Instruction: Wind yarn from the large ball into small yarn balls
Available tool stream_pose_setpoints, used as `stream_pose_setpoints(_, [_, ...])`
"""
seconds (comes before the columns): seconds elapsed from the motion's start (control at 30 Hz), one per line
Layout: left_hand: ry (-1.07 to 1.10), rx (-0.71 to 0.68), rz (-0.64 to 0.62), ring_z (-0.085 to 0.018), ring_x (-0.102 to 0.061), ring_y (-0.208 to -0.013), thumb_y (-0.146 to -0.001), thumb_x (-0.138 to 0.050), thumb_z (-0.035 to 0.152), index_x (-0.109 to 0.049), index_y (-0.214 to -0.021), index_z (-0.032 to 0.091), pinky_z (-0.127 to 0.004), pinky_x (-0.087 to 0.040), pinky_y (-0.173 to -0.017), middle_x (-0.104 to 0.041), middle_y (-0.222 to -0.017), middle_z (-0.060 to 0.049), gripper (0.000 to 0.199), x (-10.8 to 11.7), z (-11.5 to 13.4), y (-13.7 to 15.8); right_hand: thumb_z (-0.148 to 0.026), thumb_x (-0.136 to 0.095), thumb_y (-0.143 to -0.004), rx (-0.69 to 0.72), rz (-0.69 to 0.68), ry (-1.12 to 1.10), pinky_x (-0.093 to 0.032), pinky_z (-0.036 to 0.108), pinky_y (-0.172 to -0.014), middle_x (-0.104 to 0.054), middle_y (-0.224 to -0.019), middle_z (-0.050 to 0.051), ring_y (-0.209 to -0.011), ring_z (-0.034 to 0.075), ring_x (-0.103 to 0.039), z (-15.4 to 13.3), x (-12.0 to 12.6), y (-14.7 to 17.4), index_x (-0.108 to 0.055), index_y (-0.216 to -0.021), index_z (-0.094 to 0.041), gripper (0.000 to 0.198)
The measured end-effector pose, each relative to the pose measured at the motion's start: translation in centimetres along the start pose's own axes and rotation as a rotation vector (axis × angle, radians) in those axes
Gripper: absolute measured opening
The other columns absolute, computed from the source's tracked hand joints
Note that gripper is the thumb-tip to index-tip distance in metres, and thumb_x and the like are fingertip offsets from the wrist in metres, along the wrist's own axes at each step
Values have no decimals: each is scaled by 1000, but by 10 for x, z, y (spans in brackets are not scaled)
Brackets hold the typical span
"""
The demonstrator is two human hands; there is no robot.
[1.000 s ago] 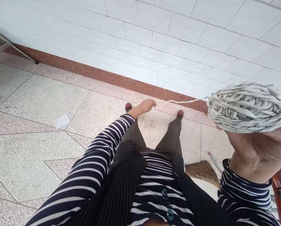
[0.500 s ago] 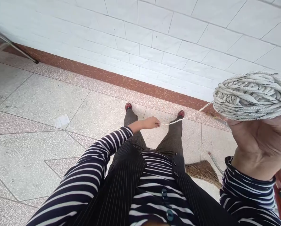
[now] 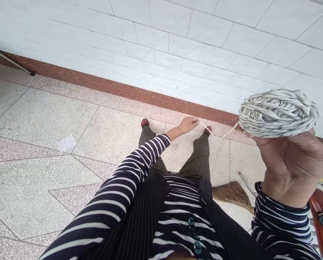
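My right hand [image 3: 291,162] is raised at the right and grips a thick ball of cord [image 3: 278,113], off-white with dark flecks, from below. A loose strand [image 3: 234,128] leaves the ball's left side and runs towards my left hand [image 3: 189,124]. That hand is closed, its fingertips pinching the strand over the floor between my two feet. Between the hands the strand sags and is hard to follow against the pale floor.
A straw broom [image 3: 233,195] lies on the floor at my right, near a reddish-brown wooden piece of furniture [image 3: 322,224]. White paper [image 3: 66,143] lies on the floor to the left. Ahead rises a white tiled wall [image 3: 177,50]; a metal leg [image 3: 17,63] stands at far left.
My left hand has moved right and forward, nearer the ball. The strand, taut before, now hangs slack. The ball and my right hand have shifted slightly left in view.
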State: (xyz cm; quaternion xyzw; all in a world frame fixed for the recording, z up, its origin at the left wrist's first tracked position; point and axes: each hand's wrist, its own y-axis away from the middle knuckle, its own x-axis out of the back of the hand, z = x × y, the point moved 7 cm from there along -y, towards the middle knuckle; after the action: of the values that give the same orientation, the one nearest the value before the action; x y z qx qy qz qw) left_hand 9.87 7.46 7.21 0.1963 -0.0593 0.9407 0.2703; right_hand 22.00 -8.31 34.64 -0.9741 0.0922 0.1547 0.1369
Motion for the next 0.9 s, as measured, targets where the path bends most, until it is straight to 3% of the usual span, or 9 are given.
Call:
stream_pose_setpoints(0.1, [-16,-21,-193,-12,-47,-59,-92,-55,32,-66,-69,15,-25,-35,-64,-55,-61,2,30,-28,-12,45,-7,-66,-75,6,-20,11,-58,49,-104,-71,-118,1,-125,27,-64,5,0,-4,-74,-99,-32,35])
stream_pose_setpoints(0.17, [-18,-10,-297,-11,-40,-54,-91,-55,33,-60,-62,15,-25,-29,-60,-47,-56,4,34,-32,-25,78,-9,-66,-75,-5,-38,4,-59,51,-103,-70,-119,2,-128,29,-62,10,-1,-7,-74,-97,-32,33])
stream_pose_setpoints(0.23, [-31,42,-347,-10,-39,-54,-88,-59,35,-60,-64,15,-24,-26,-58,-46,-55,4,31,-23,-41,106,-10,-67,-75,-11,-51,-13,-60,52,-101,-70,-120,3,-129,30,-62,14,-2,-9,-74,-96,-31,31])
stream_pose_setpoints(0.33, [-120,121,-349,-11,-44,-56,-85,-62,33,-67,-71,14,-23,-28,-58,-51,-56,4,24,8,-62,130,-11,-67,-75,-12,-61,-23,-60,53,-100,-69,-122,3,-129,31,-62,16,-4,-9,-74,-95,-30,29])
stream_pose_setpoints(0.43, [-217,115,-250,-14,-58,-68,-90,-55,29,-73,-84,14,-22,-39,-66,-67,-71,-1,24,44,-72,123,-11,-67,-74,-26,-72,-23,-62,52,-98,-69,-123,3,-125,30,-64,16,-5,-8,-73,-97,-30,30])
stream_pose_setpoints(0.57, [-311,89,-104,-19,-67,-92,-96,-44,24,-73,-109,14,-27,-49,-85,-76,-103,-9,33,68,-72,76,-12,-69,-71,-36,-79,-8,-61,52,-100,-70,-123,2,-122,29,-66,15,-6,-7,-73,-100,-30,34])
stream_pose_setpoints(0.63, [-356,118,-104,-21,-68,-95,-96,-42,21,-72,-111,12,-29,-50,-90,-76,-108,-12,35,62,-73,50,-13,-71,-70,-47,-88,9,-60,51,-103,-70,-124,2,-123,29,-65,13,-9,-7,-73,-103,-30,37])
stream_pose_setpoints(0.73, [-380,132,-154,-22,-69,-99,-95,-42,17,-71,-108,9,-30,-51,-91,-74,-113,-16,33,33,-70,26,-16,-73,-71,-67,-93,45,-60,50,-102,-69,-127,1,-123,29,-65,10,-14,-4,-72,-105,-31,38])
stream_pose_setpoints(0.9, [-321,92,-290,-20,-70,-97,-86,-51,6,-73,-101,11,-28,-51,-91,-76,-110,-15,27,-38,-58,40,-17,-71,-73,-126,-112,52,-62,50,-100,-71,-123,3,-120,30,-67,10,-21,-1,-72,-105,-31,36])
